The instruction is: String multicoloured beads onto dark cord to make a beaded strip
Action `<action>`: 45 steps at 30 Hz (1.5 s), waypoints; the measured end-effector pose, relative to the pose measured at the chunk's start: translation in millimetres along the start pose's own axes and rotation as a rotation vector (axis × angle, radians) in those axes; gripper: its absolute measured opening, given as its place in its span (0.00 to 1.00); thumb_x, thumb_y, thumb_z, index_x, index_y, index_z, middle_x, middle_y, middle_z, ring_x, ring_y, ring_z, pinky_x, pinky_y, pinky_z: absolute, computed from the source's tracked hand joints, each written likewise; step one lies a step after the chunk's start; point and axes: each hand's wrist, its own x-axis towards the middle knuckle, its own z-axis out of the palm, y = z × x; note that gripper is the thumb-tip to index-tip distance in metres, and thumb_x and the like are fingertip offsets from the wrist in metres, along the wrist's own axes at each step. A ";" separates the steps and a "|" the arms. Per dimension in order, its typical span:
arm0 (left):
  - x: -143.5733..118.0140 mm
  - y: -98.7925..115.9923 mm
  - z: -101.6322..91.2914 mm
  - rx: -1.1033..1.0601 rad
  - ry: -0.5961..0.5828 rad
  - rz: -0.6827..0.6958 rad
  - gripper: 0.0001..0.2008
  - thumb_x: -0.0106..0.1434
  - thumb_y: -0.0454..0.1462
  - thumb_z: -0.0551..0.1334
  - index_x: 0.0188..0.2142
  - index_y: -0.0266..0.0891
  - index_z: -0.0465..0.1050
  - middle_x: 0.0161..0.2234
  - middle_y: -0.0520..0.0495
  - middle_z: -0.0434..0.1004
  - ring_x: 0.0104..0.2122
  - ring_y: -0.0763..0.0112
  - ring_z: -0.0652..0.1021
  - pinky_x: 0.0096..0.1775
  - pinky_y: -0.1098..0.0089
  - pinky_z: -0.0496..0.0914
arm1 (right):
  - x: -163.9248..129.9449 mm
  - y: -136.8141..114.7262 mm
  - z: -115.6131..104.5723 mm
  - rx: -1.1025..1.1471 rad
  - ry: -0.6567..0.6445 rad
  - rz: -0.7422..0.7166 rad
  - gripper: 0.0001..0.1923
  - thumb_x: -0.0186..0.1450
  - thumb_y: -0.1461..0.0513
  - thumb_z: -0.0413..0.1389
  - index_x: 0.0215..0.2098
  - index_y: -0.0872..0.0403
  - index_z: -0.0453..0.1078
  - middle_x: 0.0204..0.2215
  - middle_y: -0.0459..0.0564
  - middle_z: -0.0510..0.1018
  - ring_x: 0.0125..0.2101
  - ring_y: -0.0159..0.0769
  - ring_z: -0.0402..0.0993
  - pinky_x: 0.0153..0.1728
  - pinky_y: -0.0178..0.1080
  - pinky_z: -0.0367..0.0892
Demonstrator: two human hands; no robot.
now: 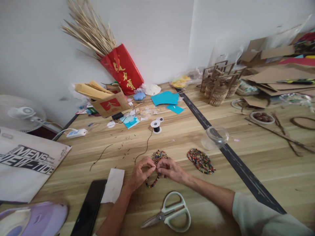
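My left hand (pixel 142 173) and my right hand (pixel 172 171) meet over the wooden table, each closed in a fingertip pinch. A loop of small multicoloured beads, a beaded bracelet (pixel 152 185), hangs below the fingers; its cord ends are too fine to make out. Just behind my hands lies a pile of bead strings (pixel 159 155), partly covered by the fingers. To the right rests a bundle of similar bead strings (pixel 200 161). White-handled scissors (pixel 169 213) lie nearer to me, their blades pointing left. A spool of black cord (pixel 156 127) stands beyond, its loose end trailing towards my left hand.
A black phone (pixel 90 208) and a white paper (pixel 113 186) lie left of my forearm. Right of the bundle, a clear plastic jar (pixel 215 137) stands by a dark strip. Small woven baskets (pixel 218 93), a red bag (pixel 122 70) and blue cards (pixel 164 98) are farther back.
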 end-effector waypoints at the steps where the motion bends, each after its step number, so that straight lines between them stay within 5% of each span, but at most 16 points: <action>1: 0.2 -0.5 -3.8 0.054 -0.024 -0.011 0.06 0.60 0.36 0.61 0.28 0.38 0.72 0.30 0.47 0.75 0.35 0.67 0.74 0.41 0.68 0.68 | -0.4 0.7 0.0 -0.006 -0.005 0.001 0.13 0.58 0.55 0.59 0.30 0.56 0.66 0.18 0.41 0.70 0.16 0.23 0.62 0.16 0.26 0.58; 7: -3.2 -11.7 -25.6 0.415 0.023 -0.050 0.03 0.58 0.32 0.62 0.31 0.40 0.76 0.32 0.47 0.76 0.35 0.64 0.74 0.39 0.67 0.67 | -1.7 4.7 -0.9 -0.049 -0.039 -0.029 0.11 0.59 0.57 0.59 0.28 0.55 0.65 0.16 0.39 0.64 0.17 0.24 0.59 0.17 0.27 0.55; 15: -7.6 -13.5 -28.5 0.597 -0.099 -0.089 0.06 0.60 0.33 0.60 0.28 0.39 0.74 0.29 0.48 0.73 0.34 0.64 0.72 0.38 0.67 0.65 | -2.5 5.1 -0.9 -0.085 -0.060 -0.042 0.08 0.59 0.59 0.57 0.28 0.56 0.65 0.17 0.38 0.64 0.17 0.23 0.57 0.17 0.27 0.54; 35: -5.2 10.5 -7.8 0.503 -0.099 0.207 0.06 0.63 0.32 0.58 0.30 0.39 0.72 0.28 0.47 0.74 0.34 0.66 0.72 0.38 0.68 0.66 | 0.9 2.1 -3.3 -0.050 -0.041 -0.078 0.12 0.58 0.55 0.60 0.28 0.56 0.66 0.17 0.38 0.63 0.16 0.23 0.54 0.16 0.27 0.51; 45: -6.5 11.1 0.3 0.386 -0.034 0.210 0.06 0.63 0.32 0.58 0.31 0.38 0.73 0.29 0.47 0.74 0.34 0.67 0.72 0.40 0.67 0.66 | 0.1 1.1 -5.5 -0.011 -0.087 -0.012 0.16 0.56 0.53 0.62 0.28 0.57 0.66 0.17 0.39 0.66 0.15 0.22 0.56 0.16 0.27 0.53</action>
